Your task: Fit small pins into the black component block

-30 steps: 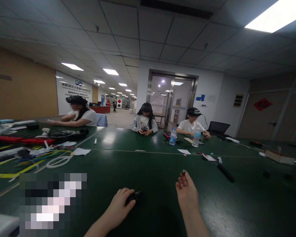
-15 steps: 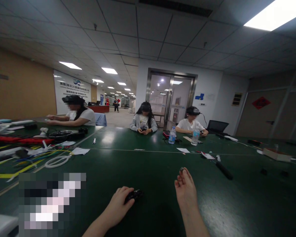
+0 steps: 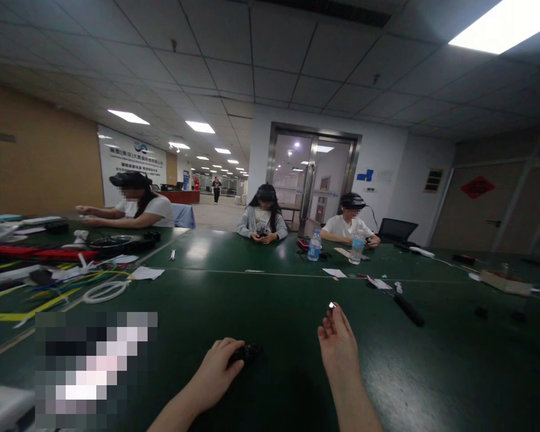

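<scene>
My left hand (image 3: pixel 222 367) is closed round a small black object (image 3: pixel 248 354) low over the green tabletop. Fingers and thumb wrap its near end, and its dark, uneven far end sticks out to the right; its kind is too dark to tell. My right hand (image 3: pixel 338 342) is raised to the right, palm turned inward. Between its thumb and fingertips it pinches a tiny shiny metal piece (image 3: pixel 331 306), which catches the light. The two hands are apart.
A black-handled tool (image 3: pixel 408 309) lies right of my right hand. Left are a coiled white cable (image 3: pixel 105 292), wires and a paper sheet (image 3: pixel 147 273). Two water bottles (image 3: pixel 314 246) stand farther back. Several people sit across the green table (image 3: pixel 279 300). A wooden box (image 3: pixel 506 282) is far right.
The metal piece in my right hand has turned slightly and now shines brightly. My left hand and the black object stay nearly in place. A distant walking person has shifted right.
</scene>
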`<state>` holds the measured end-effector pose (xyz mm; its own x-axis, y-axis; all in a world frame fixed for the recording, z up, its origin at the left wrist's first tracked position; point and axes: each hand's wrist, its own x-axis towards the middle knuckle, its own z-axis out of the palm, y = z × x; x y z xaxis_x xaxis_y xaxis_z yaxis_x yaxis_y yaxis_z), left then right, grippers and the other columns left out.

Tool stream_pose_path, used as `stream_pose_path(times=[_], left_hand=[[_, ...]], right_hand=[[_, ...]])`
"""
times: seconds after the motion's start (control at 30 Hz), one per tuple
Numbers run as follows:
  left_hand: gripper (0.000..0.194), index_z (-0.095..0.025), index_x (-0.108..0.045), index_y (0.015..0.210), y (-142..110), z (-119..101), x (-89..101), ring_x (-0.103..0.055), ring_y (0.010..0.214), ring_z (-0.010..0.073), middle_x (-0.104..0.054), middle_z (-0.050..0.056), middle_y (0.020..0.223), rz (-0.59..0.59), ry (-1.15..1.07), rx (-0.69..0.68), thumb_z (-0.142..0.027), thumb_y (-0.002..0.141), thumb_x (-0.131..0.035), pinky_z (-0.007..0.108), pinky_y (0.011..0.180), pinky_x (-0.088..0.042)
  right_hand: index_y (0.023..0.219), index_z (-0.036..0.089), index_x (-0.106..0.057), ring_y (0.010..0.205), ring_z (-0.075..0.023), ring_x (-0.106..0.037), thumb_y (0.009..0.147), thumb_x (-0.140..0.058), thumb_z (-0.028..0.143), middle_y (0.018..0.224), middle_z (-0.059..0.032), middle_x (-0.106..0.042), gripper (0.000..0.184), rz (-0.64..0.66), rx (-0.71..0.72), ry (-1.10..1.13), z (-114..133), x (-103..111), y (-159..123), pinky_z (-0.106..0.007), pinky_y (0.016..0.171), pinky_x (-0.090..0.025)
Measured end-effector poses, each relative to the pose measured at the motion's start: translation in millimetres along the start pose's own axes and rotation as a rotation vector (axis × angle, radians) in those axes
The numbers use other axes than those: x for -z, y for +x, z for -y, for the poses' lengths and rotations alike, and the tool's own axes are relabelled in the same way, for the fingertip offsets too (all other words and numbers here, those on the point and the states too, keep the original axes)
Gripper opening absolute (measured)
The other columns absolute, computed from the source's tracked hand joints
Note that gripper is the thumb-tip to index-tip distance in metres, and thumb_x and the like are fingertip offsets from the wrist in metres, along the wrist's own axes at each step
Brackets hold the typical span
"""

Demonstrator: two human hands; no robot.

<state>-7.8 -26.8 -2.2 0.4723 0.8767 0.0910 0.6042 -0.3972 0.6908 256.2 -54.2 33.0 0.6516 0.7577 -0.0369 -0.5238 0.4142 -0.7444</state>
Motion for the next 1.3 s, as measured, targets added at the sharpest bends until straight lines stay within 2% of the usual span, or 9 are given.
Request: stream_pose_path(times=[0.13, 0.33, 0.6, 0.97, 1.17, 1.3], left_hand=[[0.044, -0.021, -0.049, 0.12, 1, 4, -1.5, -0.046, 0.108, 0.0205, -0.052, 0.005, 0.119, 0.003, -0.009, -0.007, -0.04, 0.081, -0.047, 0.031, 0.092, -0.036], [0.042, -0.021, -0.052, 0.118, 0, 2, 0.1, -0.046, 0.108, 0.0205, -0.053, 0.005, 0.118, -0.002, -0.039, 0.014, -0.043, 0.086, -0.036, 0.031, 0.093, -0.036], [0.045, -0.022, -0.046, 0.123, 0, 6, 0.1, -0.044, 0.114, 0.0217, -0.049, 0.003, 0.125, 0.02, -0.079, 0.061, -0.036, 0.081, -0.044, 0.033, 0.097, -0.033], [0.046, -0.021, -0.049, 0.121, 0, -5, 2.4, -0.045, 0.112, 0.0215, -0.052, 0.004, 0.122, 0.013, -0.054, 0.044, -0.029, 0.076, -0.05, 0.032, 0.099, -0.031], [0.046, -0.023, -0.049, 0.121, 3, 5, -0.5, -0.045, 0.113, 0.021, -0.051, 0.003, 0.123, 0.022, -0.059, 0.026, -0.029, 0.076, -0.051, 0.032, 0.098, -0.032], [0.046, -0.023, -0.049, 0.122, 2, 3, 0.0, -0.046, 0.111, 0.0216, -0.052, 0.002, 0.122, 0.011, -0.058, 0.022, -0.029, 0.076, -0.051, 0.032, 0.097, -0.033]], right_hand=[[0.088, 0.027, -0.063, 0.063, -0.0102, -0.055, 0.062, -0.071, 0.037, 0.078, 0.003, -0.064, 0.03, -0.01, -0.003, 0.019, 0, 0, 0, -0.024, 0.057, -0.043], [0.087, 0.026, -0.063, 0.063, -0.0106, -0.055, 0.064, -0.069, 0.037, 0.078, 0.0029, -0.064, 0.026, -0.004, -0.014, 0.005, -1, 1, 2, -0.024, 0.057, -0.043], [0.087, 0.026, -0.063, 0.064, -0.0104, -0.057, 0.065, -0.067, 0.038, 0.08, 0.0035, -0.066, 0.025, 0.027, -0.031, -0.022, -3, 1, 2, -0.024, 0.057, -0.043], [0.09, 0.026, -0.063, 0.066, -0.0118, -0.058, 0.063, -0.069, 0.037, 0.084, 0.0012, -0.067, 0.03, 0.093, -0.067, -0.09, -6, -5, -5, -0.024, 0.056, -0.044], [0.092, 0.025, -0.065, 0.072, -0.0134, -0.058, 0.059, -0.074, 0.037, 0.092, -0.0008, -0.067, 0.037, 0.235, -0.068, -0.229, -16, -15, -20, -0.024, 0.06, -0.045], [0.093, 0.024, -0.064, 0.084, -0.0164, -0.057, 0.065, -0.068, 0.04, 0.094, -0.0018, -0.066, 0.033, 0.415, 0.01, -0.51, -26, -22, -34, -0.025, 0.067, -0.044]])
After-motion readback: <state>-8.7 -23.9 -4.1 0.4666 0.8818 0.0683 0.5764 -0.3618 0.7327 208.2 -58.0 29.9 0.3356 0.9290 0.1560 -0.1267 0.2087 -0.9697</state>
